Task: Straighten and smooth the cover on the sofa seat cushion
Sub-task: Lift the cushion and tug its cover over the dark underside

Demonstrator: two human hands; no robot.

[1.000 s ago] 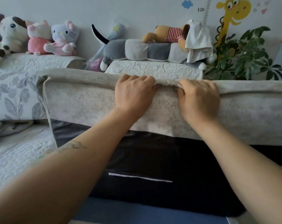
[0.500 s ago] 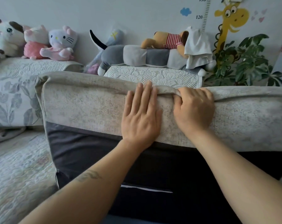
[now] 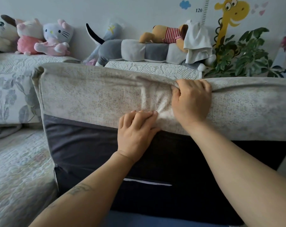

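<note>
The sofa seat cushion (image 3: pixel 89 149) stands on edge in front of me, its dark underside facing me with a white strip low on it. The beige patterned cover (image 3: pixel 83 97) wraps its upper band and top edge. My right hand (image 3: pixel 192 102) is clenched on a fold of the cover at the top edge. My left hand (image 3: pixel 136 130) sits lower, at the border of beige and dark fabric, fingers curled and pinching the cover. Between the two hands the fabric is drawn into tight creases.
Quilted sofa seat (image 3: pixel 16 174) lies at the left, a floral pillow (image 3: pixel 9 99) behind it. Plush toys (image 3: pixel 55 38) and a long grey plush (image 3: pixel 135 49) line the sofa back. A green plant (image 3: pixel 250 54) stands at the right by a giraffe wall sticker.
My left hand has slid down from the cushion's top edge to the cover's lower border and curled its fingers into the fabric. My right hand stays gripping the top edge.
</note>
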